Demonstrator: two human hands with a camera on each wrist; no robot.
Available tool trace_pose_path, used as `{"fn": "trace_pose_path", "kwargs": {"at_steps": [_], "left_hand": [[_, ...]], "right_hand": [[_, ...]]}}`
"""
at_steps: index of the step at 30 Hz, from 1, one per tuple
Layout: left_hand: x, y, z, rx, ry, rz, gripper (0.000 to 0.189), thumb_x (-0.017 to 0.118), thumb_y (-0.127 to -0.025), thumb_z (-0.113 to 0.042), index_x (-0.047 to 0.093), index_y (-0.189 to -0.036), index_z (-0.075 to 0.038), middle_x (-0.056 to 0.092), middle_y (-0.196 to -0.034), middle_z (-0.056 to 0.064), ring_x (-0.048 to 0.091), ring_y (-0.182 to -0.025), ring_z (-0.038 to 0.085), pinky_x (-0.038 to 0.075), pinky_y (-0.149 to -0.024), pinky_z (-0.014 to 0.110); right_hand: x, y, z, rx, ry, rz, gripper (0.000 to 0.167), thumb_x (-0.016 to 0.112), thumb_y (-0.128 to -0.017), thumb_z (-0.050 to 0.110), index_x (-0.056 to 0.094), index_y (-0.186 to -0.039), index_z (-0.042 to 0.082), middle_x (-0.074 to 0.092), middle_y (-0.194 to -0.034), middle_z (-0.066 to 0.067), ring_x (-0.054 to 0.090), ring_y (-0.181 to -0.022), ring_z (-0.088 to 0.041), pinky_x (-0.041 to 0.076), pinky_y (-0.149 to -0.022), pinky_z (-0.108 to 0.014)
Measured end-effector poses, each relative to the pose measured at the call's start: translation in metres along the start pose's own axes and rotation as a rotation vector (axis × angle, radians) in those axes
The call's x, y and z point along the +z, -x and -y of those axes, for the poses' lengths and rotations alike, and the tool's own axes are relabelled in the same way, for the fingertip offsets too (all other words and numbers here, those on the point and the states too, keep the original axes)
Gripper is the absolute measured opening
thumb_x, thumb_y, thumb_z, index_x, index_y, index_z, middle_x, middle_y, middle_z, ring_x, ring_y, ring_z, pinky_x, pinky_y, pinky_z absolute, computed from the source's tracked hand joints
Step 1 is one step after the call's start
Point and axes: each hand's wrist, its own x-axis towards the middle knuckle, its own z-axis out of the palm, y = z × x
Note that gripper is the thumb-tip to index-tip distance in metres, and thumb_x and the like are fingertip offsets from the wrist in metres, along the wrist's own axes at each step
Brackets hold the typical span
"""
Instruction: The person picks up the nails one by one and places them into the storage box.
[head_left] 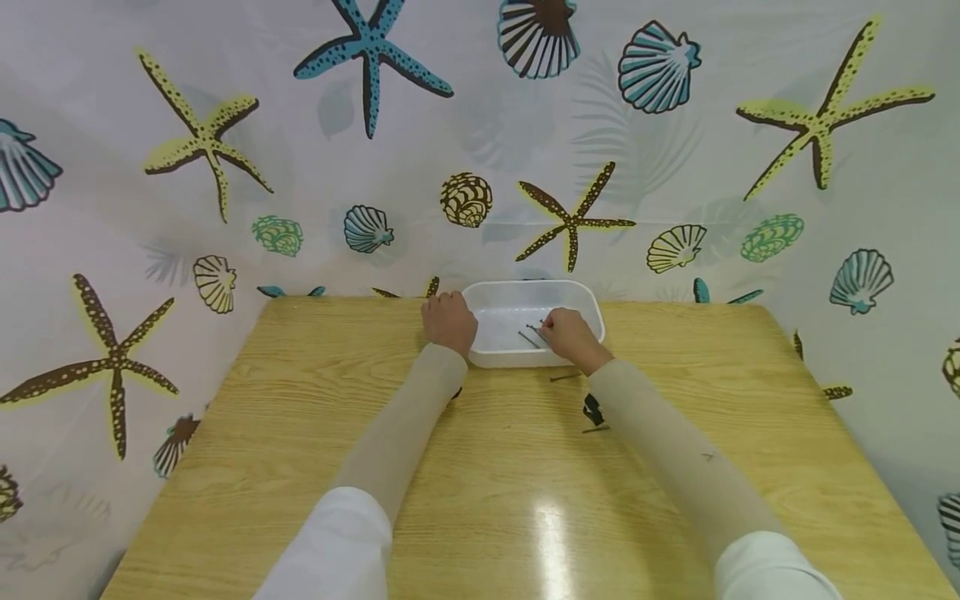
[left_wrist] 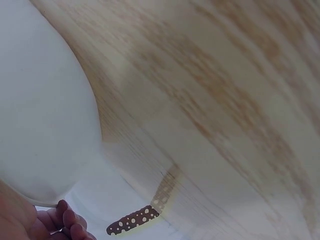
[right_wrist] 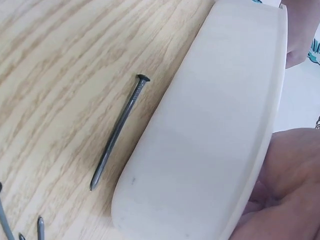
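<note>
A white plastic tray [head_left: 498, 359] stands at the back of the table, several dark nails [head_left: 528, 339] lying inside it. My left hand [head_left: 450, 322] grips the tray's left end; in the left wrist view its fingers [left_wrist: 65, 220] curl at the rim. Over the right part of the tray, my right hand [head_left: 572, 336] reaches in with bent fingers. Its fingertips seem to pinch a nail among the others, though the hand covers most of it. From the right wrist, the tray wall [right_wrist: 200, 120] hides those fingertips.
One nail [right_wrist: 119, 132] lies on the wooden table [head_left: 465, 500] just in front of the tray. More nail ends [right_wrist: 41, 227] show nearer me, partly under the right forearm. A small black object [head_left: 592, 409] is beside that forearm. Patterned cloth hangs behind and at both sides.
</note>
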Motion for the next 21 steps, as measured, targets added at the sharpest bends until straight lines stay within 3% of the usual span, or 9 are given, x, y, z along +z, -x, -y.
{"fn": "trace_pose_path", "kwargs": {"at_steps": [9,16,21], "left_hand": [[-0.003,0.002,-0.002,-0.008,-0.010,0.002,0.028,0.046,-0.095,-0.024,0.061,-0.108,-0.005,0.061,-0.104,0.010,0.052,-0.100,0.027,0.037,-0.090,0.040],[-0.001,0.002,-0.002,-0.002,-0.018,-0.010,0.027,0.046,-0.095,-0.024,0.061,-0.106,-0.005,0.061,-0.101,0.010,0.052,-0.098,0.027,0.038,-0.090,0.040],[0.007,-0.003,0.001,0.014,0.008,-0.033,0.025,0.046,-0.094,-0.023,0.062,-0.102,-0.006,0.061,-0.097,0.009,0.053,-0.095,0.027,0.038,-0.088,0.041]], "right_hand": [[0.002,-0.011,0.000,0.058,0.046,0.049,0.020,0.058,-0.091,0.014,0.065,-0.092,-0.005,0.064,-0.091,-0.015,0.057,-0.081,-0.025,0.046,-0.076,-0.037],[0.003,-0.015,0.003,0.087,0.036,0.088,0.022,0.056,-0.090,0.011,0.065,-0.098,-0.007,0.065,-0.099,-0.019,0.060,-0.093,-0.030,0.045,-0.084,-0.039],[0.006,-0.017,0.004,0.099,0.060,0.095,0.019,0.056,-0.089,0.012,0.065,-0.082,-0.003,0.065,-0.087,-0.014,0.057,-0.078,-0.023,0.046,-0.076,-0.036]]}}
